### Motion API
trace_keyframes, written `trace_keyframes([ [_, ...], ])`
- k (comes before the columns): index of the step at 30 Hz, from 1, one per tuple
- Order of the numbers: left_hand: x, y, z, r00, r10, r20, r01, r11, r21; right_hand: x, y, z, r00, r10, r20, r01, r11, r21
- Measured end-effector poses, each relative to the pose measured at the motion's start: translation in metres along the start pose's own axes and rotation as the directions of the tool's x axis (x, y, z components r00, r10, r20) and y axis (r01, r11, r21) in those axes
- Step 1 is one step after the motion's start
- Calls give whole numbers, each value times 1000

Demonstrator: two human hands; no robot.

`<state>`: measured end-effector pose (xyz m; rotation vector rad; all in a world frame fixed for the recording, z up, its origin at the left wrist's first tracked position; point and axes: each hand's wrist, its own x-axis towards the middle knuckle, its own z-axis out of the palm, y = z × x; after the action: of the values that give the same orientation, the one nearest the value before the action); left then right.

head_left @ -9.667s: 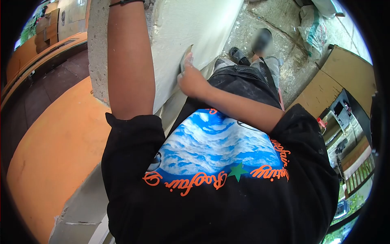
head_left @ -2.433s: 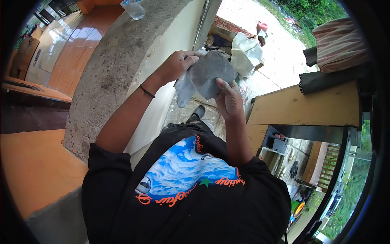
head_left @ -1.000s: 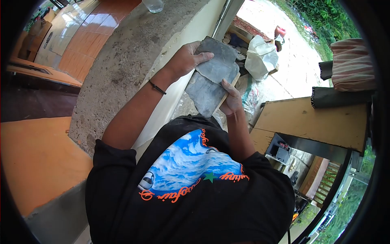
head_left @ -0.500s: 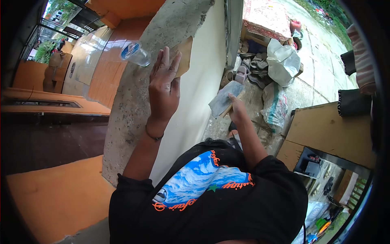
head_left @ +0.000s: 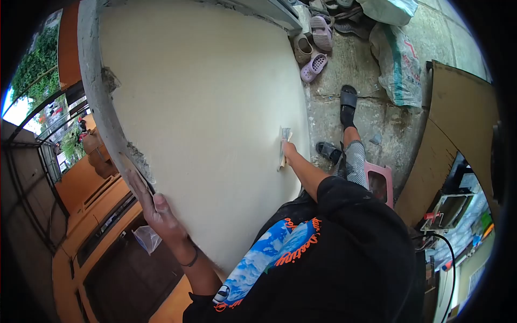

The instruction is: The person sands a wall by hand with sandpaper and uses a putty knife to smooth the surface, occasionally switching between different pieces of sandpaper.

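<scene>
A pale, smooth wall face [head_left: 215,97] fills the middle of the view. My left hand [head_left: 156,212] lies along the wall's rough grey top edge, fingers stretched, thumb on the pale side. A brown sheet [head_left: 133,166] shows as a narrow strip at its fingertips, partly hidden by the hand. Near the wall's right side, my right hand [head_left: 290,152] grips a flat grey tool [head_left: 285,133] seen nearly edge-on, close against the pale surface; whether it touches cannot be made out.
Purple clogs [head_left: 314,68] and other footwear stand on the concrete floor at the upper right, beside a white sack [head_left: 401,67]. A pink stool [head_left: 379,183] is by my legs, with a brown board [head_left: 458,124] farther right. A clear plastic bag [head_left: 146,238] hangs lower left.
The view has swung down onto the wall face. My left hand has moved lower left along the ledge; my right hand has brought the grey tool from over the floor to the wall.
</scene>
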<state>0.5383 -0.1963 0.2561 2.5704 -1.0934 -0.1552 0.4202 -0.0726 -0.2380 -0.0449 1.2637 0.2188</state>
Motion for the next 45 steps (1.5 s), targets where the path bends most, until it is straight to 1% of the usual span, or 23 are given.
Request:
trace_keyframes([
  [2,-52,46,14,998,-62,3,62,995,73,-20,-57,1,987,-44,-154,46,999,7],
  [4,-53,49,17,998,-60,-23,62,991,114,-3,-139,33,917,-377,-131,377,926,-31],
  [6,-52,52,15,995,-96,-24,98,990,97,-29,-238,71,737,-669,-99,669,742,-37],
  [8,-51,55,16,990,-137,-29,139,988,73,-122,-317,96,597,-800,-53,784,597,-170],
  [9,-51,57,16,987,-157,-38,159,985,66,-130,-333,107,477,-877,-59,854,478,-204],
  [12,-47,59,10,980,-192,-46,195,978,68,-123,-316,93,401,-916,4,911,399,-102],
  [14,-46,57,11,974,-224,-32,226,970,88,-100,-251,60,737,-670,-88,648,738,-190],
  [15,-45,58,11,974,-222,-36,225,971,86,-57,-194,41,750,-631,-200,585,773,-246],
  [17,-44,56,8,977,-214,-18,214,970,112,4,-77,-13,956,-238,-170,223,969,-104],
  [18,-41,55,6,978,-209,-16,210,971,119,-11,-55,-20,986,31,-162,-5,987,161],
  [21,-37,58,10,980,-198,-21,199,974,112,31,-72,-9,993,-11,-121,31,987,160],
  [22,-40,60,11,982,-189,-18,190,974,125,21,-131,14,972,-117,-202,132,989,63],
  [24,-38,60,13,984,-176,-5,175,974,140,-60,-278,65,859,-441,-260,427,897,-114],
  [26,-36,56,14,984,-178,-13,178,975,131,-108,-363,108,566,-811,-147,751,581,-313],
  [27,-36,55,14,982,-189,-14,190,973,131,-135,-378,126,324,-932,-164,867,361,-343],
  [28,-35,54,13,982,-190,-5,189,973,130,-166,-376,128,286,-951,-119,933,304,-194],
  [31,-33,51,12,984,-179,-4,178,974,143,-146,-324,100,459,-888,-12,865,450,-224],
  [33,-32,53,9,985,-172,5,169,975,146,-106,-240,60,812,-570,-123,507,794,-335],
  [35,-32,51,10,989,-151,4,148,975,166,-30,-105,9,944,-246,-221,178,941,-286],
  [36,-35,50,10,989,-148,3,146,975,166,20,-23,-16,989,-28,-142,11,993,-117],
  [39,-35,51,13,986,-159,-43,164,974,159,-42,-60,2,955,32,-293,-73,988,-133],
  [42,-35,50,10,988,-153,-25,155,972,174,-112,-228,71,847,-452,-279,371,880,-297],
  [45,-34,51,12,991,-133,-30,137,975,176,-228,-332,123,518,-855,20,834,500,-231],
])
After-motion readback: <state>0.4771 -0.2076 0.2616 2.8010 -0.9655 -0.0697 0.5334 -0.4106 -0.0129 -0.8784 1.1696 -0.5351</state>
